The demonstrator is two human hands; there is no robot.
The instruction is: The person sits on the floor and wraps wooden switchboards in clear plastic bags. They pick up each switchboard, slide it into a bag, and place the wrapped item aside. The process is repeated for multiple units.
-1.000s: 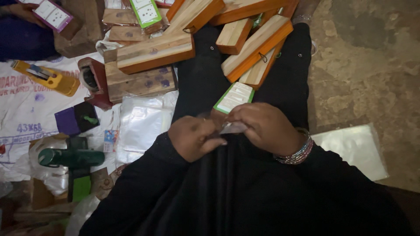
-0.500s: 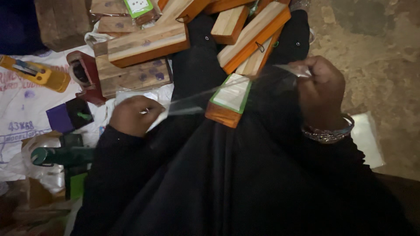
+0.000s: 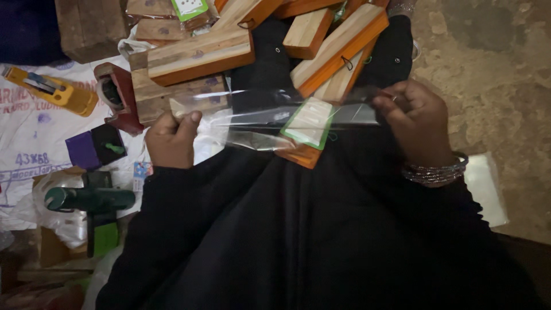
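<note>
Left of my left grip, on the white printed sack [image 3: 34,132] spread over the floor, lies a yellow tool [image 3: 51,92]. Nearer my left grip sits a purple and black block [image 3: 94,146], and below it, beside my left sleeve, a dark green tool [image 3: 89,200]. A dark red holder [image 3: 115,97] stands just above and left of my left grip, against a stack of wooden blocks [image 3: 198,54] with orange edges.

My left grip [image 3: 171,138] is clenched on the left end of a clear plastic strip [image 3: 258,117], thumb up, fingers curled under. The strip runs taut from this grip across my lap to the other one. I cannot tell whether it is tape or a flattened sleeve.

Between my two grips, just behind the strip, a small wooden block with a green-bordered white card [image 3: 309,123] rests tilted on my black garment [image 3: 298,229]. Whether the strip touches the card I cannot tell. Above it, further wooden blocks [image 3: 338,49] lie across my lap, some with orange sides and wire clips.

My right grip [image 3: 414,123] is pinched shut on the right end of the strip, held level with the left. Bangles [image 3: 433,172] sit on that wrist. Right of this grip is bare earthen floor [image 3: 493,74]; below and to the right lies a flat clear plastic bag [image 3: 485,189].
</note>
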